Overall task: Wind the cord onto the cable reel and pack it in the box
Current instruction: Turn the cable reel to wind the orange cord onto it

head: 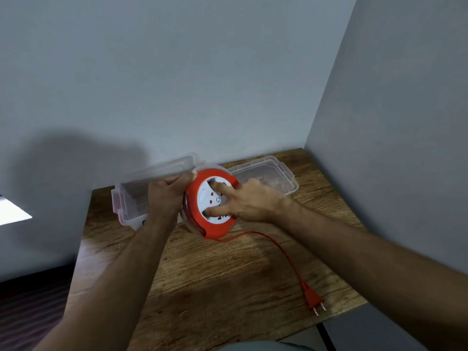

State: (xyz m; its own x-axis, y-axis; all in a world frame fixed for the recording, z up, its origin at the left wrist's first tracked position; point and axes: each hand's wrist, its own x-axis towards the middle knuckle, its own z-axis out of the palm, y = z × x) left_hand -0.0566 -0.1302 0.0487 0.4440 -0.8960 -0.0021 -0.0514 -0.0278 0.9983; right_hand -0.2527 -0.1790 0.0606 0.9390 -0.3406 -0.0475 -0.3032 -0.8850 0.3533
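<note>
The left hand grips the reel just in front of the box; the right hand presses spread fingers into its face. The cord trails over the counter.

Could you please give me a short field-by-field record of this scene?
left hand: grips the rim of the cable reel
right hand: fingers on the reel's white face
cord: part still unwound, trailing across the table
plug: lying near the table's right edge
box: clear, open, behind the reel
lid: lying beside it, on the right
</note>
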